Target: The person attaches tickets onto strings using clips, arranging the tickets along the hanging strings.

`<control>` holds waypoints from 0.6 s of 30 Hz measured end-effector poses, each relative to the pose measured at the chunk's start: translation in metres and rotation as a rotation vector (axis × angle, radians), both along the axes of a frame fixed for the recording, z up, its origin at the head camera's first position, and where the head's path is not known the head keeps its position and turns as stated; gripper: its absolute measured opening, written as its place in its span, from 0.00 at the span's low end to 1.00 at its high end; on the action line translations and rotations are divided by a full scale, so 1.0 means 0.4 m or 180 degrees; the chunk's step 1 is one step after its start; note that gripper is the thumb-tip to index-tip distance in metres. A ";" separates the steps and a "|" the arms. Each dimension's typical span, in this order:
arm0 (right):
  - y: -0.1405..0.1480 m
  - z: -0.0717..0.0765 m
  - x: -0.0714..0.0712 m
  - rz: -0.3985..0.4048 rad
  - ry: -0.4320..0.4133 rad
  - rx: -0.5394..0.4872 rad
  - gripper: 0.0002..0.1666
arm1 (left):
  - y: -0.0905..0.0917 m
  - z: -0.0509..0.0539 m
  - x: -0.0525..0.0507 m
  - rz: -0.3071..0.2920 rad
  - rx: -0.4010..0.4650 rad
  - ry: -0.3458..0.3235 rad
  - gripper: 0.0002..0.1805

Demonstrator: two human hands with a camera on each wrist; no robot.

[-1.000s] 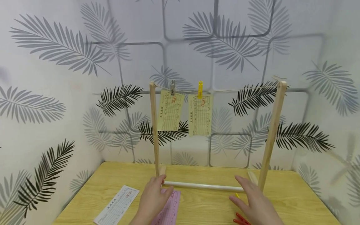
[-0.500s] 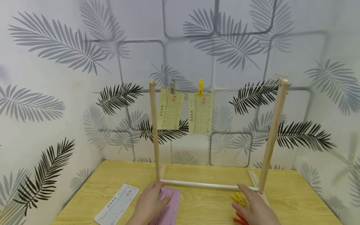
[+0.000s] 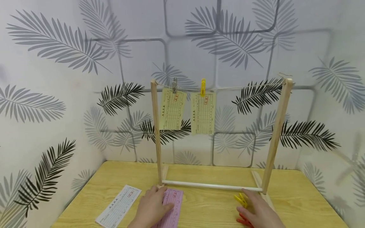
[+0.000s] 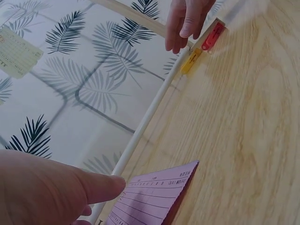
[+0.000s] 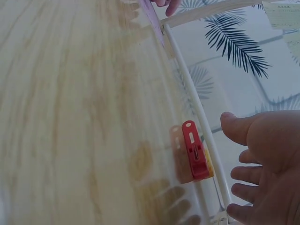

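My left hand, fingers loosely bent, is over the left side of a pink printed slip. In the left wrist view the thumb is beside the pink slip; whether it touches the paper I cannot tell. My right hand hovers with spread fingers by a yellow clothespin and a red clothespin, partly covering both. Nothing is in its grasp in the right wrist view, where the red clothespin lies apart from the fingers. A white printed slip lies left of my left hand.
A wooden frame with a right post, left post and white bottom rod stands behind my hands. From its string hang two yellow slips, held by a grey clothespin and a yellow clothespin.
Both hands have come down and slightly back from the rod's ends. The left is now lower over the pink slip, the right closer to the loose clothespins. The view has tilted slightly.
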State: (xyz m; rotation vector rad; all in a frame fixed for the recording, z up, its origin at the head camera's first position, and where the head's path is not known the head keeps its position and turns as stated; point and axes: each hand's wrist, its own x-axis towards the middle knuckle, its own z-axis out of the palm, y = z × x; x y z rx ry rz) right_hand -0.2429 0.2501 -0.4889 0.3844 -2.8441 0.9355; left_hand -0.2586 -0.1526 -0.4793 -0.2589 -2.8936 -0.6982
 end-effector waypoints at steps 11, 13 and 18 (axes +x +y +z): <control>0.012 -0.018 -0.011 -0.0028 -0.0227 0.0004 0.45 | 0.004 -0.013 0.003 0.0008 -0.0426 0.0092 0.40; 0.012 -0.020 -0.014 -0.0043 -0.0291 0.0005 0.45 | 0.004 -0.013 0.006 0.0005 -0.0445 0.0099 0.40; 0.010 -0.025 -0.014 -0.0066 -0.0351 0.0015 0.46 | 0.001 -0.018 0.008 -0.0001 -0.0495 0.0136 0.41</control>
